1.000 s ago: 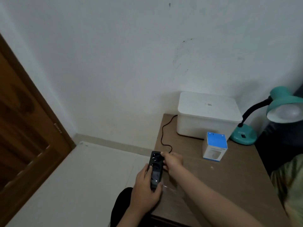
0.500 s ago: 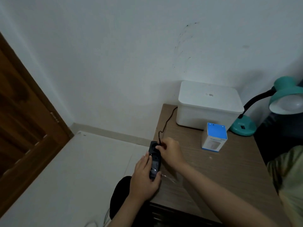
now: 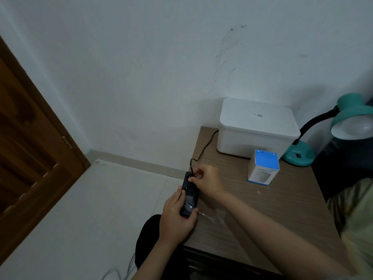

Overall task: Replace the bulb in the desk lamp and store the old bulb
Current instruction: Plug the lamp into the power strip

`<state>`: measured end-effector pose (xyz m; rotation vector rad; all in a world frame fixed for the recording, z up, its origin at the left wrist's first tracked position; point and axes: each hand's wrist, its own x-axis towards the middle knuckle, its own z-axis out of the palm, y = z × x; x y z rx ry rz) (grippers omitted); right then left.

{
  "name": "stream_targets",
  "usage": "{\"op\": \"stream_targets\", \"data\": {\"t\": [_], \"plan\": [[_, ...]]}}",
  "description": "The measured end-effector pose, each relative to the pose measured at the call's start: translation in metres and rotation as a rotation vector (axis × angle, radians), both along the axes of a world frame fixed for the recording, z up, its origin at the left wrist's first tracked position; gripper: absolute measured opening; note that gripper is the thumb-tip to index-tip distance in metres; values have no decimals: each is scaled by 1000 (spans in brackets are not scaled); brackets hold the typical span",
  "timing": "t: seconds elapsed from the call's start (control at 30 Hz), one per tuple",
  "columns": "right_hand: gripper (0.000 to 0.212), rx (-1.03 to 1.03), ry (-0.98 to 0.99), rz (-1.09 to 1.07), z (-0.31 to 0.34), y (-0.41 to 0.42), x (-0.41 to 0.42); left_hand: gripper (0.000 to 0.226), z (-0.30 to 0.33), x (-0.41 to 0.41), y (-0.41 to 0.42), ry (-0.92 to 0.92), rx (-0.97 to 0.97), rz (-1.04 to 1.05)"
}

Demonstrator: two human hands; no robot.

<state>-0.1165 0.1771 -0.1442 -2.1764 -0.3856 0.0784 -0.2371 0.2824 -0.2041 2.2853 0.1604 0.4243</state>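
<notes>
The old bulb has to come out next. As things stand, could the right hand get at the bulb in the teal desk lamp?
Probably yes: open tabletop lies between the right hand, now pinching a plug at the black power strip, and the white bulb, whose shade opening faces the person.

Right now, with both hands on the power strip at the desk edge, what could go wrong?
The right hand pinches the plug at the black power strip, which the left hand holds over the desk edge; a slip could drop it. Tugging the black cord might drag the teal lamp, whose bulb is still fitted.
</notes>
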Motion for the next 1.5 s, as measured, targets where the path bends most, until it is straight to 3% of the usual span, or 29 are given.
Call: {"op": "stream_targets", "data": {"t": [0.33,0.63,1.03,1.5], "plan": [[11,75,-114,-126,-20,4,-10,76,0,0,0,0,-29,7],[14,122,-40,-146,-15,3,-10,75,-1,-1,-1,-4,-40,12],[10,122,-84,-200,-12,-2,-9,77,0,-1,-1,2,-38,9],[11,27,-31,-29,-4,-2,-2,73,2,-1,0,15,-53,9]]}}
